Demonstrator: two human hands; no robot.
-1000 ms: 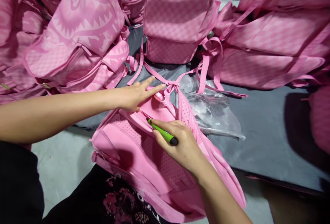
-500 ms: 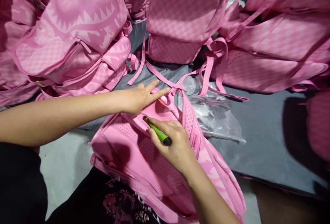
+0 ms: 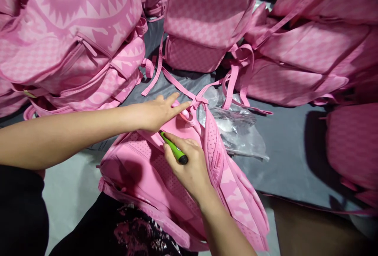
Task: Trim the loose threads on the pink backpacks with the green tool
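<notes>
Pinning a pink backpack (image 3: 138,165) flat, back panel up, across the lap.
Pressing with left hand (image 3: 155,113), fingers splayed beside the top loop, likely to keep fabric taut; pinching green tool (image 3: 175,152) tightly in right hand (image 3: 189,171), tip down at the seam; leaving plastic bag (image 3: 239,130) just beside.

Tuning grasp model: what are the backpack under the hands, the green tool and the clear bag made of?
Backpack: probably synthetic fabric, matte; perforated back panel.
Green tool: likely hard plastic, smooth, slightly shiny.
Clear bag: thin plastic film, see-through, crinkled, glossy.
</notes>
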